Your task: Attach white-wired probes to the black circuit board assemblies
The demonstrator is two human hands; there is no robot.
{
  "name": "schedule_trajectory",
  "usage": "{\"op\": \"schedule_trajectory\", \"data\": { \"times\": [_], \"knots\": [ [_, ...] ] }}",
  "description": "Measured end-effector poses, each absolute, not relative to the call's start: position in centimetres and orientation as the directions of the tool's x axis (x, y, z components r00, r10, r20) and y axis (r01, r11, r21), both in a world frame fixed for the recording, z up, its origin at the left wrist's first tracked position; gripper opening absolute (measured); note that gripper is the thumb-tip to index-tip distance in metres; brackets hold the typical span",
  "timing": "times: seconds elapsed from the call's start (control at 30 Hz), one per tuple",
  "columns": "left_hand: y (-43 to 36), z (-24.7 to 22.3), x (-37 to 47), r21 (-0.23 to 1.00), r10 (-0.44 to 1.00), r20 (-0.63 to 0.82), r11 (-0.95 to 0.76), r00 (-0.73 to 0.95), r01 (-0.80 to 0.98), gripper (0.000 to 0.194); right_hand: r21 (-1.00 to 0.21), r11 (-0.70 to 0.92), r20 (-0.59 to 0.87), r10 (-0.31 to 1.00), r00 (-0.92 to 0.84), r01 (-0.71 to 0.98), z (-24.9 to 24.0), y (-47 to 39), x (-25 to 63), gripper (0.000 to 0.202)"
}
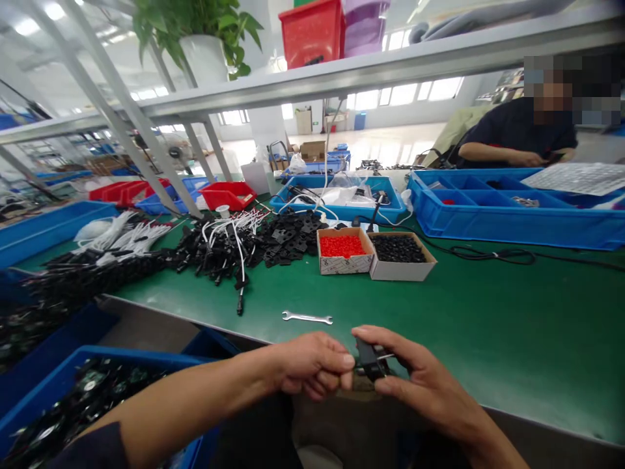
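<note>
L hand [316,366] pinches blk part [370,359] at left end, R hand [424,376] grips its body; wrench [306,318] farther & left on bench [488,326].

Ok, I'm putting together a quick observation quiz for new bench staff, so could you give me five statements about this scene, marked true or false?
1. A silver wrench lies on the green bench top. True.
2. The box of red pieces stands to the right of the box of black pieces. False: in this view, the box of red pieces is on the left.
3. The right hand holds a black part. True.
4. The left hand grips the wrench. False: the left hand's fingers are closed at the black part, and the wrench lies apart from both hands.
5. A red bin stands on the overhead shelf. True.
</note>
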State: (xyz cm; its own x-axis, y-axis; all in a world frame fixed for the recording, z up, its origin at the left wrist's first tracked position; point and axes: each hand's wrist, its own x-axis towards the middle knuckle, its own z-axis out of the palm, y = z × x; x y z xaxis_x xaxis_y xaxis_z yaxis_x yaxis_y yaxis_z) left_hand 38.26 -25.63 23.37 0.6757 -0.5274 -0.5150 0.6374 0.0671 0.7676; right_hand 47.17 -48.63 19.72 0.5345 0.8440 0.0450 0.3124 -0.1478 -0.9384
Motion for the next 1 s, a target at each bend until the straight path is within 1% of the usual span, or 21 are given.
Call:
{"op": "schedule_trajectory", "data": {
  "times": [0.03, 0.07, 0.13, 0.17, 0.23, 0.3, 0.33, 0.37, 0.4, 0.43, 0.5, 0.53, 0.57, 0.6, 0.67, 0.73, 0.8, 0.87, 0.9, 0.93, 1.0],
  "knots": [
    [-25.6, 23.5, 38.1, 0.749, -0.568, -0.503, 0.088, 0.651, 0.656, 0.045, -0.937, -0.139, 0.054, 0.849, 0.526, 0.32, 19.9, -48.7, 47.0, 0.057],
    [-25.6, 23.6, 38.2, 0.808, -0.532, -0.476, 0.05, 0.7, 0.588, 0.046, -0.943, -0.135, 0.054, 0.84, 0.54, 0.304, 20.0, -48.5, 46.9, 0.058],
    [-25.6, 23.3, 39.0, 0.948, -0.295, -0.287, -0.226, 0.911, 0.225, 0.043, -0.976, -0.136, 0.001, 0.775, 0.632, 0.168, 19.7, -47.6, 46.5, 0.063],
    [-25.6, 22.9, 39.7, 0.897, -0.205, -0.103, -0.442, 0.973, 0.002, 0.038, -0.991, -0.126, -0.067, 0.726, 0.685, 0.037, 19.4, -46.9, 46.3, 0.066],
    [-25.5, 22.0, 41.6, 0.551, -0.238, 0.226, -0.768, 0.945, -0.326, 0.024, -0.954, -0.068, -0.269, 0.626, 0.732, -0.292, 18.7, -45.3, 46.2, 0.072],
    [-25.5, 21.2, 43.3, 0.25, -0.387, 0.333, -0.843, 0.86, -0.476, 0.009, -0.844, 0.019, -0.43, 0.572, 0.698, -0.536, 18.1, -44.2, 46.5, 0.075],
    [-25.6, 21.1, 43.9, 0.189, -0.419, 0.342, -0.846, 0.841, -0.499, 0.008, -0.808, 0.059, -0.454, 0.571, 0.684, -0.586, 17.9, -44.0, 46.7, 0.076],
    [-25.7, 21.3, 44.3, 0.197, -0.399, 0.345, -0.855, 0.85, -0.481, 0.01, -0.806, 0.1, -0.433, 0.573, 0.696, -0.583, 17.9, -44.1, 47.0, 0.077],
    [-25.8, 21.6, 44.4, 0.273, -0.332, 0.332, -0.862, 0.883, -0.427, 0.017, -0.832, 0.132, -0.376, 0.58, 0.722, -0.539, 18.1, -44.4, 47.3, 0.078],
    [-25.9, 22.2, 44.2, 0.405, -0.239, 0.286, -0.847, 0.928, -0.343, 0.026, -0.872, 0.154, -0.292, 0.597, 0.747, -0.464, 18.4, -44.9, 47.6, 0.078],
    [-25.9, 23.3, 43.4, 0.745, -0.13, 0.037, -0.657, 0.991, -0.114, 0.04, -0.941, 0.175, -0.116, 0.637, 0.762, -0.289, 19.2, -46.2, 48.0, 0.073],
    [-25.8, 23.7, 42.7, 0.876, -0.162, -0.131, -0.48, 0.978, 0.038, 0.046, -0.96, 0.177, -0.048, 0.661, 0.749, -0.217, 19.7, -46.9, 48.1, 0.07],
    [-25.9, 24.0, 42.0, 0.938, -0.242, -0.271, -0.282, 0.932, 0.2, 0.05, -0.971, 0.173, -0.002, 0.682, 0.731, -0.163, 20.1, -47.5, 48.2, 0.068],
    [-26.0, 24.0, 41.3, 0.934, -0.338, -0.357, -0.098, 0.871, 0.345, 0.051, -0.979, 0.162, 0.026, 0.703, 0.711, -0.125, 20.5, -48.0, 48.2, 0.065],
    [-26.5, 23.7, 40.0, 0.848, -0.45, -0.393, 0.159, 0.802, 0.505, 0.047, -0.99, 0.128, 0.049, 0.732, 0.679, -0.066, 21.0, -48.7, 48.2, 0.061],
    [-27.1, 23.2, 39.3, 0.827, -0.418, -0.379, 0.247, 0.826, 0.505, 0.042, -0.995, 0.098, 0.055, 0.747, 0.662, -0.028, 21.1, -49.0, 48.2, 0.059],
    [-27.4, 23.0, 39.2, 0.91, -0.31, -0.34, 0.129, 0.888, 0.393, 0.042, -0.996, 0.083, 0.043, 0.749, 0.661, -0.029, 21.0, -48.8, 48.1, 0.061],
    [-27.1, 23.1, 39.6, 0.967, -0.192, -0.204, -0.193, 0.96, 0.166, 0.04, -0.995, 0.069, 0.0, 0.745, 0.668, -0.076, 20.7, -48.4, 48.0, 0.065],
    [-26.8, 23.1, 39.9, 0.921, -0.156, -0.087, -0.388, 0.984, 0.02, 0.038, -0.991, 0.056, -0.041, 0.739, 0.673, -0.122, 20.5, -48.0, 47.8, 0.067],
    [-26.4, 23.1, 40.2, 0.819, -0.15, 0.039, -0.561, 0.988, -0.117, 0.036, -0.982, 0.044, -0.093, 0.727, 0.681, -0.181, 20.3, -47.6, 47.7, 0.07],
    [-25.5, 23.0, 40.8, 0.579, -0.193, 0.223, -0.763, 0.956, -0.289, 0.033, -0.951, 0.009, -0.217, 0.693, 0.687, -0.309, 19.7, -46.8, 47.6, 0.077]
  ]
}}
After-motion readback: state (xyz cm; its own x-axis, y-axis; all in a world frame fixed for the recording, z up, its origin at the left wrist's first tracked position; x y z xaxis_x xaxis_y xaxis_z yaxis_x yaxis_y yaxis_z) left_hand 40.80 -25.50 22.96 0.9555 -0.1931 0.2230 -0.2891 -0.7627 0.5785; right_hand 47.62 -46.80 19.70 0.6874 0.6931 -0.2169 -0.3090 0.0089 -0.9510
